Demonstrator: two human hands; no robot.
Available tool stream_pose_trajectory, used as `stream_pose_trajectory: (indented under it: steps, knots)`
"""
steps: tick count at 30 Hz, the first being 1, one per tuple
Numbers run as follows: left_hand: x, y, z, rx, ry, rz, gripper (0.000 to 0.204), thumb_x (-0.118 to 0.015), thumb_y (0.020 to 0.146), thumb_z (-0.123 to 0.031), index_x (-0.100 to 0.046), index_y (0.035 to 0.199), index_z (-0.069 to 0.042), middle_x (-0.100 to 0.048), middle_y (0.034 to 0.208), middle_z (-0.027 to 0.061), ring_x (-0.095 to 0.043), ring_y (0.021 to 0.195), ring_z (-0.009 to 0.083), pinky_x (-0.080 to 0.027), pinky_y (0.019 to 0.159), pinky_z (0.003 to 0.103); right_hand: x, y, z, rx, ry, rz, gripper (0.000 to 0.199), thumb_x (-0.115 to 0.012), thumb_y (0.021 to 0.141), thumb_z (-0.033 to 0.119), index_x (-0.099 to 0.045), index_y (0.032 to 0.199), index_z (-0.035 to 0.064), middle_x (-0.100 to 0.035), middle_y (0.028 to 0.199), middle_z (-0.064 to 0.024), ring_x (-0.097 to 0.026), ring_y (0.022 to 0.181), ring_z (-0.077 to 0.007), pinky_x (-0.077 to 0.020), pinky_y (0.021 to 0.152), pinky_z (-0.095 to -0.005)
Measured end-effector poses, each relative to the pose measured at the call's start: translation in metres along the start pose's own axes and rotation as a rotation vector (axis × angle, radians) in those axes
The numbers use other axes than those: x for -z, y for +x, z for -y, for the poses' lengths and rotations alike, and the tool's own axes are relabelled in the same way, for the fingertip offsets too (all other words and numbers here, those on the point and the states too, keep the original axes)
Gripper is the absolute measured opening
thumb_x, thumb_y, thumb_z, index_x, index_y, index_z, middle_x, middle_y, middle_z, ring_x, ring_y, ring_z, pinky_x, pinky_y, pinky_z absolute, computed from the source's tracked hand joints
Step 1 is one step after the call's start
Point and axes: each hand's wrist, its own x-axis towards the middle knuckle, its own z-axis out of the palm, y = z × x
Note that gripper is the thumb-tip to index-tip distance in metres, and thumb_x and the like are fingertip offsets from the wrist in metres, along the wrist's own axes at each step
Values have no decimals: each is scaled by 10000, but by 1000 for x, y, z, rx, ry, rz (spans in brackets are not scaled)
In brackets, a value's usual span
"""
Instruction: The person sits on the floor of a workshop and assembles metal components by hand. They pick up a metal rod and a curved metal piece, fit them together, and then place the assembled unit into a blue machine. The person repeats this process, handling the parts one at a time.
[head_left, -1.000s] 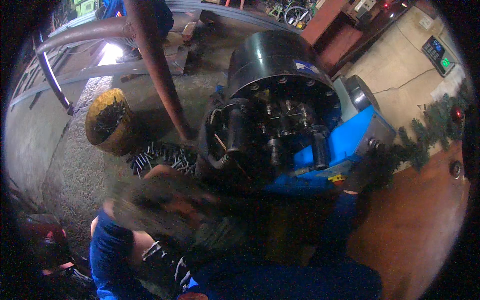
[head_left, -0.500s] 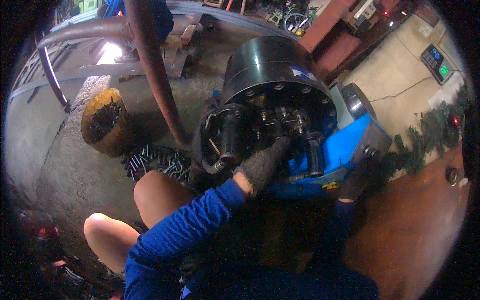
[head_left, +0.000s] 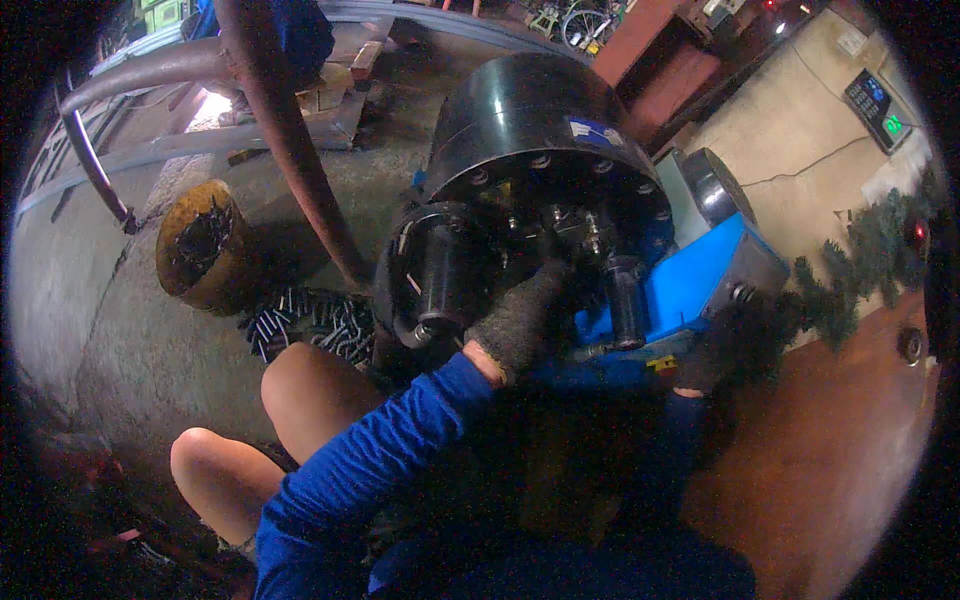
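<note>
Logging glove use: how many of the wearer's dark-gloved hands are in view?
2. The dark-gloved left hand reaches in at the near end of the large black metal drum; the dark-gloved right hand is beside the blue angular housing. Both are partly lost in shadow.

Left arm (head_left: 370,455) aslant, gloved left hand (head_left: 512,328) forward, right hand (head_left: 722,350) in shadow
</note>
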Motion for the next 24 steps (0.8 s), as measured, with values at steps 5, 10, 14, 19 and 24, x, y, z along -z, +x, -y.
stream_pose_trajectory:
  steps: [5,10,14,19,24]
  knots:
    - [-2,-20,-3,-270,619,-8,519,-609,981,-131,-501,1482,-51,-673,1306,151,-671,1120,283,-534,963,370,18,8,-3,-20,154,320,458,-441,1044,210,-540,1471,78,-461,1578,-152,-393,1485,-329,-230,1267,-484]
    - [-3,-22,16,-547,947,-178,407,-420,1112,-322,-587,1374,-60,-713,1178,111,-708,938,239,-580,810,346,-45,-12,-8,55,-54,-20,332,-523,1004,168,-699,1274,88,-604,1433,-152,-508,1383,-328,-308,1228,-499]
    - [-9,-16,24,-313,363,-82,346,-464,1066,-294,-612,1280,-65,-713,1094,140,-703,880,276,-578,782,394,-31,-9,2,58,-193,-80,333,-516,1004,179,-705,1269,112,-620,1412,-119,-522,1366,-308,-295,1235,-511]
    - [-37,-34,-11,-2,-727,-12,325,-494,995,-328,-638,1144,-78,-707,1021,137,-684,836,284,-552,750,428,19,8,3,56,-119,132,346,-516,1008,193,-696,1296,127,-616,1427,-93,-499,1389,-299,-274,1242,-509]
    - [-35,-29,-2,29,-987,165,283,-512,975,-319,-644,1089,-95,-680,972,102,-661,877,274,-536,745,427,-49,-1,-13,62,-1,-62,350,-532,1009,205,-687,1308,109,-603,1445,-111,-500,1391,-312,-306,1217,-537]
